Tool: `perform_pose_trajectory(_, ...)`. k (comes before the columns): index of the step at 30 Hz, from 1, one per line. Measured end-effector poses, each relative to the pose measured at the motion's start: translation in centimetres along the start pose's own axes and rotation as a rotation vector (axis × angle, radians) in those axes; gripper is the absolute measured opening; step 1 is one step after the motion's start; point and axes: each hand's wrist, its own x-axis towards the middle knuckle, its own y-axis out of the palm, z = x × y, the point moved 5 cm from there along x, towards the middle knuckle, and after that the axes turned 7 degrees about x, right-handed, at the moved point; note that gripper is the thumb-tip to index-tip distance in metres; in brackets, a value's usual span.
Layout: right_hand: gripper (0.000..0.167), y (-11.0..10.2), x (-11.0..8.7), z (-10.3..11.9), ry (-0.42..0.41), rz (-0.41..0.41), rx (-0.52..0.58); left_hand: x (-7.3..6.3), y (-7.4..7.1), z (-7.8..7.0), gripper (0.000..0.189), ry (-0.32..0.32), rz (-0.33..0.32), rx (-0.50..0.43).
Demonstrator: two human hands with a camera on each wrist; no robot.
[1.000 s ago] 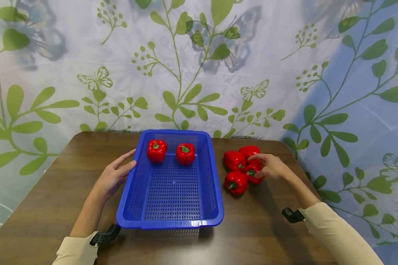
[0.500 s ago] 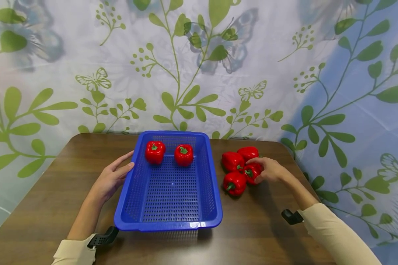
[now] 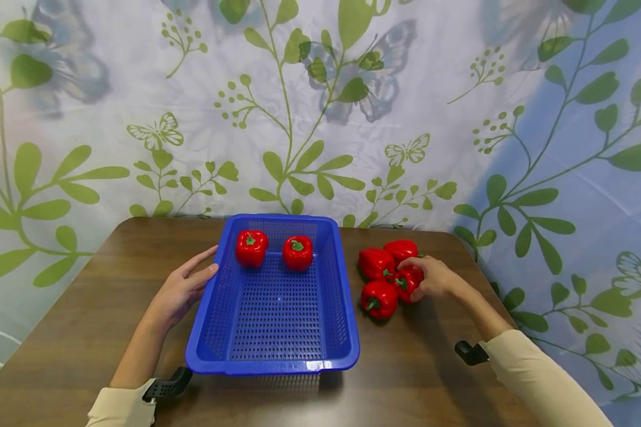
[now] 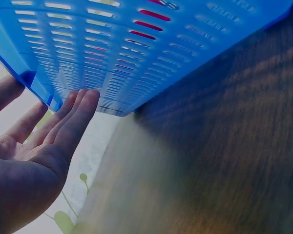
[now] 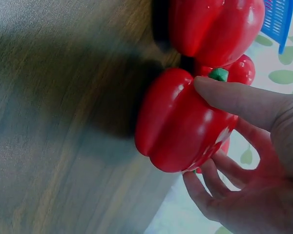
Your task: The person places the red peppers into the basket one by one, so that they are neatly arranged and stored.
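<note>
My right hand (image 3: pixel 437 277) grips a red bell pepper (image 5: pixel 178 124) on the table, thumb near its green stem and fingers on the opposite side. Three more red bell peppers lie against it: one in front (image 3: pixel 380 303), one to the left (image 3: pixel 375 264) and one behind (image 3: pixel 402 249). At the left side of a blue perforated plastic basket (image 3: pixel 278 332), my left hand (image 3: pixel 177 295) touches the rim and outer wall with fairly straight fingers. Inside the basket, a left pepper (image 3: pixel 252 256) and a right pepper (image 3: pixel 298 260) sit at the far end, stems up.
The brown wooden table (image 3: pixel 107 284) carries everything. Close behind its far edge hangs a pale cloth (image 3: pixel 192 148) printed with green leaves and butterflies. The basket's right wall stands between its interior and the loose peppers.
My right thumb and fingers have closed in around the pepper. The left hand stays at the basket's side, and the view has shifted slightly.
</note>
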Motion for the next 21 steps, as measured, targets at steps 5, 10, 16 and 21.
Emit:
perform_pose_trajectory(5,0.066,0.17,-0.09,-0.2,-0.006,-0.003,0.022,-0.03,0.05,0.05,0.061,0.004,-0.005,0.011)
perform_pose_trajectory(10,0.065,0.23,-0.19,-0.32,-0.003,-0.003,0.045,-0.05,0.07,0.0,0.061,0.005,-0.009,0.021)
perform_pose_trajectory(16,0.066,0.33,-0.22,-0.39,0.043,0.022,0.082,-0.21,0.19,-0.17,0.062,0.001,0.007,0.009)
perform_pose_trajectory(21,0.068,0.36,-0.28,-0.37,0.066,0.018,0.068,-0.27,0.15,-0.23,0.062,-0.001,0.007,0.011)
